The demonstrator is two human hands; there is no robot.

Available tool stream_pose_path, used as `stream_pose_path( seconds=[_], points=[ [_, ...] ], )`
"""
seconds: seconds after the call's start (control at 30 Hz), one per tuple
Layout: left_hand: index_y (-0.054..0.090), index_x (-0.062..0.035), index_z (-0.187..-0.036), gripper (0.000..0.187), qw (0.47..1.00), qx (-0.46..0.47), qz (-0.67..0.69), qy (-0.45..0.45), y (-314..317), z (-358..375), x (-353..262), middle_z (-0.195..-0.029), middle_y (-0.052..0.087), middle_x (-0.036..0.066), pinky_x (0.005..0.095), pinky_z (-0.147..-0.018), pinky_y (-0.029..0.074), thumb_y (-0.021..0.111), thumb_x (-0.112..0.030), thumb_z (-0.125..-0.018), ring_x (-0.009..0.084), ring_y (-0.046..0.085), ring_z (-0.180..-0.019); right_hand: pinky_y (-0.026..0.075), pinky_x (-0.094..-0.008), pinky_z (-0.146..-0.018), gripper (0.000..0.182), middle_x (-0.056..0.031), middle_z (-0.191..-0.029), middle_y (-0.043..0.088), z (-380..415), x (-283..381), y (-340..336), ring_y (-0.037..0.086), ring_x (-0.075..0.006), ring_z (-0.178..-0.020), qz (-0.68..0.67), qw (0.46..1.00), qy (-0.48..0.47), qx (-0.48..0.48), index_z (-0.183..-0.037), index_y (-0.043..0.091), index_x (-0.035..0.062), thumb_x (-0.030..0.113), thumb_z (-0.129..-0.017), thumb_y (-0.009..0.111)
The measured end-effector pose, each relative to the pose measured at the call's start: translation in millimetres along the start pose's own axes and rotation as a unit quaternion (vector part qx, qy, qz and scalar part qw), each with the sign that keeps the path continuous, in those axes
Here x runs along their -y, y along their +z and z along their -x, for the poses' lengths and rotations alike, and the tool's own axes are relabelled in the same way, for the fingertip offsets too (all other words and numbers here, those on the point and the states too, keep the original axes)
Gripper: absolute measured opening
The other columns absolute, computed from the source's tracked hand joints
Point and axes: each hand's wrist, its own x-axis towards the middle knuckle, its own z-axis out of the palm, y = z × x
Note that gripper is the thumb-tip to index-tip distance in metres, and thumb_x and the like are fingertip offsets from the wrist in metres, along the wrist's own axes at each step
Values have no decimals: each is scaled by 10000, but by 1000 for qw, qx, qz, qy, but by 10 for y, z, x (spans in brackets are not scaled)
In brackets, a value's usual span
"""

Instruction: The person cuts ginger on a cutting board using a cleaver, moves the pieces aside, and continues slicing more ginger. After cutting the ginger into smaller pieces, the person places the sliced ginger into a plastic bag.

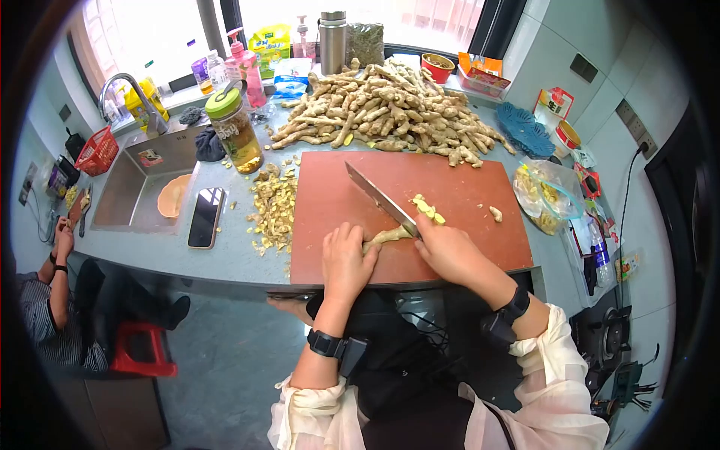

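My left hand [346,259] holds a piece of ginger root [391,235] down on the reddish-brown cutting board [337,187]. In my right hand [444,251] is the handle of a large knife [379,196], its blade pointing up and to the left over the board, close to the ginger's right end. Some yellow ginger slices [424,207] lie just above my right hand. A small ginger piece [496,214] sits at the board's right side. Behind the board rises a large heap of ginger [390,105].
Left of the board are ginger scraps [274,206], a phone [205,218], a lidded jar [235,131] and a sink [135,187]. Bags [541,191] stand at the right. At far left a seated person [56,300] holds something over the counter.
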Motion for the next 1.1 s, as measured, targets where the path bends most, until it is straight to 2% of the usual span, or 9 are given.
stream_pose_path(
  seconds=[0.2, 0.27, 0.37, 0.5, 0.57, 0.6, 0.67, 0.97, 1.1],
  points=[
    [580, -45, -853, 281, 1000, -5, -8, 6, 15, 0, 9, -884, 557, 110, 443, -884, 434, 802, -208, -797, 338, 578, -920, 507, -563, -814, 301, -284, -980, 686, 159, -330, -41, 664, -481, -969, -75, 996, -32, -29, -1173, 469, -4, 222, -1013, 586],
    [579, -45, -850, 281, 1000, -6, -5, 6, 28, 1, 12, -879, 556, 109, 441, -879, 433, 802, -208, -797, 334, 578, -914, 488, -552, -825, 317, -290, -998, 675, 281, -351, -143, 656, -482, -988, -153, 988, -10, -5, -1183, 462, 2, 236, -1020, 600],
    [579, -45, -846, 281, 1000, -7, -6, 9, 32, -3, 25, -870, 554, 107, 438, -868, 432, 802, -209, -798, 329, 578, -902, 481, -547, -808, 319, -284, -994, 676, 412, -274, -282, 652, -484, -982, -176, 984, 32, 12, -1194, 458, 9, 234, -1023, 607],
    [580, -45, -843, 283, 1000, -6, -13, 8, 33, 0, 25, -868, 554, 105, 437, -860, 429, 804, -213, -799, 327, 573, -890, 490, -542, -811, 318, -288, -996, 676, 467, -157, -434, 643, -494, -988, -182, 982, 42, 36, -1197, 457, 9, 228, -1024, 608],
    [583, -46, -844, 281, 1000, -6, -14, 8, 21, -6, 17, -867, 553, 105, 437, -859, 428, 804, -213, -801, 327, 572, -889, 499, -549, -811, 326, -302, -996, 674, 466, -50, -535, 643, -501, -975, -196, 970, 100, 102, -1208, 447, 3, 224, -1026, 602],
    [586, -46, -845, 279, 1000, -6, -15, 8, 16, -6, 13, -866, 553, 105, 437, -858, 428, 804, -213, -802, 327, 571, -887, 499, -549, -811, 326, -302, -996, 674, 444, -99, -483, 643, -501, -975, -195, 970, 99, 103, -1208, 447, 3, 224, -1026, 602],
    [588, -45, -847, 277, 1000, -7, -13, 7, 15, -7, 10, -865, 550, 105, 436, -859, 426, 804, -212, -803, 325, 570, -888, 506, -562, -813, 330, -302, -980, 675, 409, -241, -320, 652, -501, -955, -133, 990, 9, 49, -1208, 437, -10, 214, -1023, 596],
    [584, -43, -847, 277, 1000, 1, -4, 6, 7, -14, 5, -866, 539, 105, 431, -871, 419, 804, -206, -805, 324, 566, -898, 509, -573, -819, 303, -292, -945, 683, 273, -235, -112, 658, -504, -944, -56, 998, -9, 29, -1142, 425, -6, 210, -1011, 592],
    [580, -42, -853, 280, 1000, 2, -3, 7, -9, -18, -5, -875, 542, 107, 434, -875, 420, 803, -205, -804, 327, 567, -903, 511, -573, -815, 296, -292, -925, 680, 217, -263, -60, 660, -502, -940, -75, 997, -13, 21, -1133, 429, -8, 210, -1013, 589]
  ],
)
